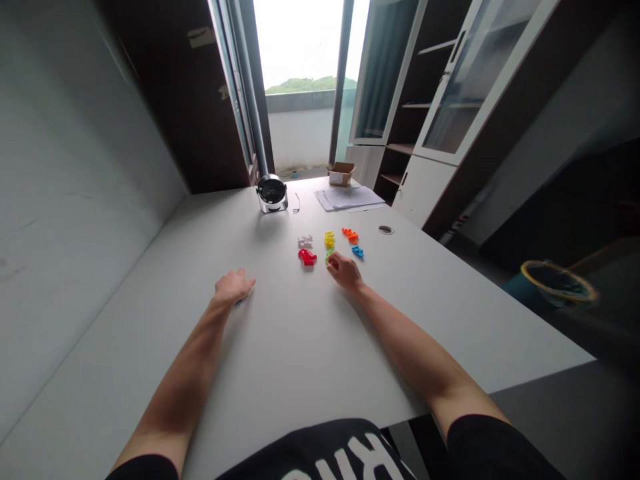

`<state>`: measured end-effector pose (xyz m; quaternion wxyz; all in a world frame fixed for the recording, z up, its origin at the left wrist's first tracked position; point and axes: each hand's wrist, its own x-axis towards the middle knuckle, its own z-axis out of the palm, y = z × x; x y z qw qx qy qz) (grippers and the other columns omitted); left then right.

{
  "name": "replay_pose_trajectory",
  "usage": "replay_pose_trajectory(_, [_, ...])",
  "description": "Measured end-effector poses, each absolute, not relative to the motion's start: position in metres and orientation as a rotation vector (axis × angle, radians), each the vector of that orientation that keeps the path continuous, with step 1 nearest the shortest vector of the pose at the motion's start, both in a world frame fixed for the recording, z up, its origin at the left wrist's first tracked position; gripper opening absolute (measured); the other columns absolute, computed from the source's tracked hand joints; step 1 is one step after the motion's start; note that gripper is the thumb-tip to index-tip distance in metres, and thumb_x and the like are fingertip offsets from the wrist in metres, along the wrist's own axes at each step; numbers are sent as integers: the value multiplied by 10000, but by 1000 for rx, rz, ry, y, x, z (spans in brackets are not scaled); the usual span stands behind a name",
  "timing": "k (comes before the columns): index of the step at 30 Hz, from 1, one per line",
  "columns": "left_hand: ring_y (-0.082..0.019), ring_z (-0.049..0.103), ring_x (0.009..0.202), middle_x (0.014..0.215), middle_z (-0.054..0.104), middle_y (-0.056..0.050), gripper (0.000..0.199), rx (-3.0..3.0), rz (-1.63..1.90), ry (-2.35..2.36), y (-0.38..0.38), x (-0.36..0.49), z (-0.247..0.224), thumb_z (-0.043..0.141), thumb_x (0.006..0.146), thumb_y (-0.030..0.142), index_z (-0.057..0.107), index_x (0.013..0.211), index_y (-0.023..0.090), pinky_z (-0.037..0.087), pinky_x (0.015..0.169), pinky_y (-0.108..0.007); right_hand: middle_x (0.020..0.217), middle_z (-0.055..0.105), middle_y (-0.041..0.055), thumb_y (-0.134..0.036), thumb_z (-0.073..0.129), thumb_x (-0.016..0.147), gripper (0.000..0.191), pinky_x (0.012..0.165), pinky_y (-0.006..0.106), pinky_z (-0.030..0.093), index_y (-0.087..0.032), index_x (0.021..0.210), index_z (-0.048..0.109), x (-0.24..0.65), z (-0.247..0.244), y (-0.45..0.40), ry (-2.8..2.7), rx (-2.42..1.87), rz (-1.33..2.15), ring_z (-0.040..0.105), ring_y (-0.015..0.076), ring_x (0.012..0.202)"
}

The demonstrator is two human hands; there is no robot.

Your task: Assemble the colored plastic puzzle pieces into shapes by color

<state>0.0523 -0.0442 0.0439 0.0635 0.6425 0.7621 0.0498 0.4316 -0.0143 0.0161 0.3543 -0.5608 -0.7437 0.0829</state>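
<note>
My right hand [345, 270] reaches to the small plastic pieces in the middle of the table, its fingertips pinched at a light green piece [329, 255], which they partly hide. Close around it lie piles of pieces sorted by colour: yellow [329, 240], orange [351, 235], blue [357, 251], red [307, 257] and white [305, 241]. Well to the left of them, my left hand [234, 285] rests palm down on the table, thumb apart from the fingers. A bit of something bluish [241, 302] shows under its near edge; I cannot make out what it is.
On the white table [280, 360], a round black and silver device [273, 193] stands toward the back, beside a thin dark cord [297, 203]. Papers [350, 197] and a small open cardboard box [342, 174] lie at the far right. A cable hole [385, 229] is near the right edge.
</note>
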Motion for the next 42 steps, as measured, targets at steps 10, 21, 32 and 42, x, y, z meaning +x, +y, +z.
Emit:
replay_pose_trajectory(10, [-259,652,892,1058,677,-138,328,2211,291,2301,-68,87,35,445,948,453,619,1071,203,445,736,-320,700,626,-10,-270,552,857,92,629,231,366,-225,889,625,429,19,-19,-1970,-1439,238,549,140,618])
replay_pose_trajectory(21, [-167,603,730,840,681,-48,426,2006,1067,1720,-55,101,41,366,967,468,676,864,195,455,714,-266,761,663,1,-238,555,865,104,645,229,361,-222,918,643,417,23,-27,-2049,-1393,236,554,140,649])
replay_pose_trajectory(32, [-141,501,587,602,555,10,358,1866,780,1721,-51,60,73,487,849,488,648,755,181,356,546,-240,736,650,7,-206,535,891,96,635,223,334,-199,898,630,403,16,-34,-2228,-1083,150,522,126,631])
replay_pose_trajectory(42, [-200,653,707,715,702,-58,378,1625,0,1319,-63,42,90,626,764,540,694,801,170,459,666,-272,757,664,15,-188,526,890,108,639,227,333,-196,888,633,404,14,-31,-2220,-1076,212,539,129,649])
